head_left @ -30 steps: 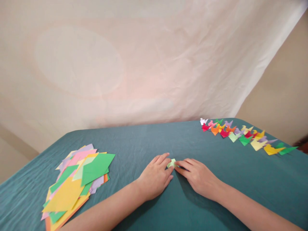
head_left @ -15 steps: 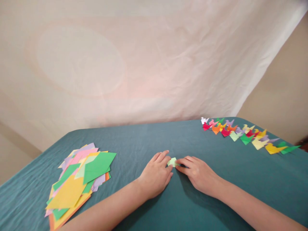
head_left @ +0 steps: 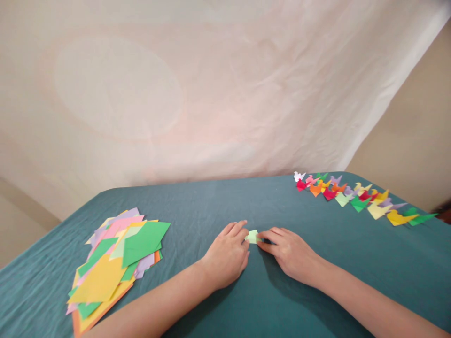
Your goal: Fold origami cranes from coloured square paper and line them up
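Note:
A small folded piece of light green paper (head_left: pixel 252 236) lies on the dark teal tablecloth (head_left: pixel 225 202), between my two hands. My left hand (head_left: pixel 229 253) rests at its left edge, fingers extended and partly spread, with the fingertips beside or touching the paper. On the other side, my right hand (head_left: pixel 287 253) pinches the paper's right edge between thumb and fingers. The exact folds are too small to make out.
To the left lies a loose pile of coloured paper sheets (head_left: pixel 102 277) in green, yellow, pink, purple and orange. Several small folded paper birds (head_left: pixel 359 204) stand in slanting rows at the back right. Behind the table hangs a pale cloth (head_left: pixel 225 94).
My left thumb and fingertips have drawn back slightly from the paper, showing more of its surface. My right hand keeps its place.

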A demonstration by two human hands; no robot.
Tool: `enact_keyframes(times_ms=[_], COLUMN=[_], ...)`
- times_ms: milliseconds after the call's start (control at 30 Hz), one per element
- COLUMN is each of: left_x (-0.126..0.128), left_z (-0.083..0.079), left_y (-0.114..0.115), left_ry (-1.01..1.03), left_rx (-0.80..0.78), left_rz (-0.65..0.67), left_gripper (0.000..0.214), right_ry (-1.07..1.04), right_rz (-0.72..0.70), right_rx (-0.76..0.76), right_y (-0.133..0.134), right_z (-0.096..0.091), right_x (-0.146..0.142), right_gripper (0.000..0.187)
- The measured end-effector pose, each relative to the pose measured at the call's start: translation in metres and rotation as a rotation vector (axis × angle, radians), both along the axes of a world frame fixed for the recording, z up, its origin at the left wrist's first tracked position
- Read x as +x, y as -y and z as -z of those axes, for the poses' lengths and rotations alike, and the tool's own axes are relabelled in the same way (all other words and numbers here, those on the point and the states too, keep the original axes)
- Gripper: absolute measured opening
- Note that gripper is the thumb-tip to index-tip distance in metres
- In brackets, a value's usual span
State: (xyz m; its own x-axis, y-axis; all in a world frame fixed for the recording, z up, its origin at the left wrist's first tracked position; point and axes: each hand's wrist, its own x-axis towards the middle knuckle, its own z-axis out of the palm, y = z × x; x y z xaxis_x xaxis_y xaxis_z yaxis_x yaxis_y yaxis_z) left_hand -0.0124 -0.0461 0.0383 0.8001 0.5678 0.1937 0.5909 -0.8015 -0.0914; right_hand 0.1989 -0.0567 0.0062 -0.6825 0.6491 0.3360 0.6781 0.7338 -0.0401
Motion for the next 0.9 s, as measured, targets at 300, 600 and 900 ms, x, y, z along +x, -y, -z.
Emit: enact_keyframes(times_ms=[300,600,900], left_x=[-0.003,-0.001,0.001], left_z=[-0.002,0.003,0.009], left_y=[0.0,-0.001,0.003], left_ry=[0.015,0.016,0.076], left_rx=[-0.022,0.006,0.0], left_rz=[0.012,0.043,-0.022], left_gripper=[0.021,0.025,0.027], right_ry=[-0.072,0.017,0.045], right_rz=[-0.015,0.025,0.035], right_rx=[0.022,0.0,-0.027], right_y=[-0.001,0.0,-0.001], right_z=[0.007,0.003,0.001], right_x=[0.001,-0.006,-0.007], right_gripper=[0.026,0.026,0.029])
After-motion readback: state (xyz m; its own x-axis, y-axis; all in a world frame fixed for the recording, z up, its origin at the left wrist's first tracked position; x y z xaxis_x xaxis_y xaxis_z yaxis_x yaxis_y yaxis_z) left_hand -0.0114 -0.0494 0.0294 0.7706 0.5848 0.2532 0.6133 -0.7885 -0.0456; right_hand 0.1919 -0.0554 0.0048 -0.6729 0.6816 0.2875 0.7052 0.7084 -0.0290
